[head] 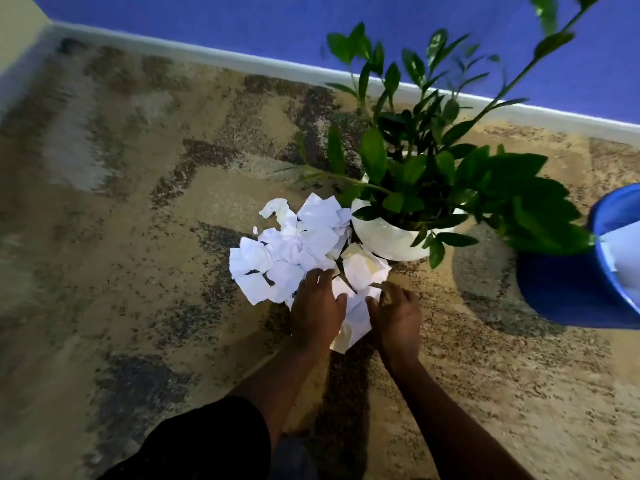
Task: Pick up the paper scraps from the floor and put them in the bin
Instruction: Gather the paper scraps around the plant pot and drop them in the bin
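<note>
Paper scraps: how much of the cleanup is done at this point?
Done: some white paper seems to lie in the blue bin. In hand: left hand and right hand press around scraps at the pile's near edge. Left: most of the paper scraps lie on the carpet beside the white plant pot.

Paper scraps (298, 247): heaped on the carpet (138, 237), mid-scene, touching the left side of the plant pot (384, 237). Left hand (317, 306) and right hand (394, 317): placed at the heap's near edge, side by side. Bin (568, 289): stood right of the pot, apart. Wall (346, 26): at the far side.
</note>
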The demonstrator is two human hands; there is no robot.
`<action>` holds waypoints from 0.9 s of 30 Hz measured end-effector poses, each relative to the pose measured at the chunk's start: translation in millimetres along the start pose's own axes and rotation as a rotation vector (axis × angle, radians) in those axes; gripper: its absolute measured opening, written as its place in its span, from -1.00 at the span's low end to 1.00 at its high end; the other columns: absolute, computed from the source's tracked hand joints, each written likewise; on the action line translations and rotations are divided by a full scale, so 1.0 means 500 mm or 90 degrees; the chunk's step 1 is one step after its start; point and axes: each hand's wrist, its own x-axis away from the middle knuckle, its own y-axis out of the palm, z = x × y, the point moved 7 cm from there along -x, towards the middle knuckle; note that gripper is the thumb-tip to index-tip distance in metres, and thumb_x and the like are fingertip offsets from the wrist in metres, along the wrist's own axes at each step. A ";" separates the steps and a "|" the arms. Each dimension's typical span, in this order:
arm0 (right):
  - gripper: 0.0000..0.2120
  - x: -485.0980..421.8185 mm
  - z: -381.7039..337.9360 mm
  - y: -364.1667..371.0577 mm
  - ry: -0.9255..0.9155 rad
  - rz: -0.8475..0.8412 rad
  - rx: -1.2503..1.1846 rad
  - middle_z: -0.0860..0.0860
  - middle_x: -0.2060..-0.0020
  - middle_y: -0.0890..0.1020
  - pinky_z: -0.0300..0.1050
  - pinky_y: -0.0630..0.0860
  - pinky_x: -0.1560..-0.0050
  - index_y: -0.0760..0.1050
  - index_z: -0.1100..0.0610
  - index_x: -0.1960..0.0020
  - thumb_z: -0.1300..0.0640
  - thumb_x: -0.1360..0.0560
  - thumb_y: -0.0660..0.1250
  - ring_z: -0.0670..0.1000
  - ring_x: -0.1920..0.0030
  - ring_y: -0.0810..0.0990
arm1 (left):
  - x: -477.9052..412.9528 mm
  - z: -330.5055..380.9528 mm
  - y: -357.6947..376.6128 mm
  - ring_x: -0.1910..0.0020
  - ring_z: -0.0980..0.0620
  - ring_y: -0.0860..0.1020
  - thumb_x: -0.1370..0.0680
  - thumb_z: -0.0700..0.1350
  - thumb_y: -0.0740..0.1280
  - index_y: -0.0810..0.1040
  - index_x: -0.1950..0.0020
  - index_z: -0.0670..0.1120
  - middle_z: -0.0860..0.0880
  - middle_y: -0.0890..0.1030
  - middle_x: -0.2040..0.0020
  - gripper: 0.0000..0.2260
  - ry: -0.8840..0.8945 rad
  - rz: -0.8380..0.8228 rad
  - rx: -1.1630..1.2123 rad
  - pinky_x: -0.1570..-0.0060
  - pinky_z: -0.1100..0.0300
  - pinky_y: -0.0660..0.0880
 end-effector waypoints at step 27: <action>-0.89 -0.108 0.021 0.075 0.151 -0.028 -0.168 0.14 0.45 0.61 -0.12 0.49 0.47 0.57 0.17 0.33 0.24 -0.37 0.37 0.19 0.42 0.59 | -0.132 0.057 0.048 -0.28 -0.13 0.46 -0.49 -0.22 0.36 0.35 -0.41 -0.22 -0.19 0.47 -0.30 -0.50 0.226 -0.059 0.150 -0.24 0.14 0.42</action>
